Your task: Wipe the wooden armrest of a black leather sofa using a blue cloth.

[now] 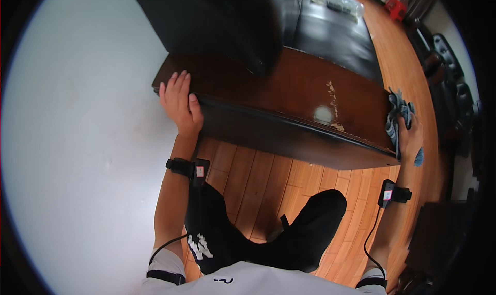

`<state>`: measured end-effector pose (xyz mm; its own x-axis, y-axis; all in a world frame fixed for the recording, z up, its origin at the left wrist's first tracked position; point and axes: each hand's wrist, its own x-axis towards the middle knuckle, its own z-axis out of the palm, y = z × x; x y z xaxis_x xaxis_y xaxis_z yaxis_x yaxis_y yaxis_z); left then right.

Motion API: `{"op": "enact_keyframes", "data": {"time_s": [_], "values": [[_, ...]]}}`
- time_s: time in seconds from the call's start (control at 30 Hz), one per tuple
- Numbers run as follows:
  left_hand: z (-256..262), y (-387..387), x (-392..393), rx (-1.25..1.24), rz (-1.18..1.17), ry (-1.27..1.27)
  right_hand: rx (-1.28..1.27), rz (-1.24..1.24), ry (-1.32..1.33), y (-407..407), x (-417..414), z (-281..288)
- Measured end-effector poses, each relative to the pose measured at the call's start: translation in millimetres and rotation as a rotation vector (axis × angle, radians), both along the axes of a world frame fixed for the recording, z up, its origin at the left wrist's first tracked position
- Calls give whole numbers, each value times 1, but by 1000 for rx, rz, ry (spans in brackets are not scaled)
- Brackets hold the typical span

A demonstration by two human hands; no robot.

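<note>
A dark brown wooden cabinet [248,89] with a worn top stands before me, its finish chipped in a pale streak towards the right. My left hand [181,101] lies flat on the left end of the top, thumb apart from the fingers, holding nothing. At the opposite end, my right hand [411,134] grips a crumpled blue-grey cloth [394,112] against the cabinet's right edge. Part of the cloth hangs out below that hand. Some of the fingers are hidden by the folds.
A large black object [217,23] rises behind the top's left half. Behind the right half is a glossy dark surface [333,39] bearing a clear plastic-looking package [337,2]. A white wall [85,120] borders the left. Black leather seating [451,85] and a red object [395,8] stand across the wooden floor [259,174].
</note>
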<state>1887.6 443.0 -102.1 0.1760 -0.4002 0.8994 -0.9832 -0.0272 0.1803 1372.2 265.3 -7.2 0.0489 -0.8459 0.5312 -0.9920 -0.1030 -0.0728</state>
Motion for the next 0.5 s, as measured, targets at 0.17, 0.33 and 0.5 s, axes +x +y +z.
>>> {"op": "enact_keyframes", "data": {"time_s": [0.17,0.33,0.5], "values": [[27,4,3,134,-76,-28,-39,-96,113,-12,-20,-8],[26,4,27,162,-165,-27,-25,-134,86,-4,16,-9],[45,1,19,140,-100,-39,-284,-123,-114,35,25,-15]]}}
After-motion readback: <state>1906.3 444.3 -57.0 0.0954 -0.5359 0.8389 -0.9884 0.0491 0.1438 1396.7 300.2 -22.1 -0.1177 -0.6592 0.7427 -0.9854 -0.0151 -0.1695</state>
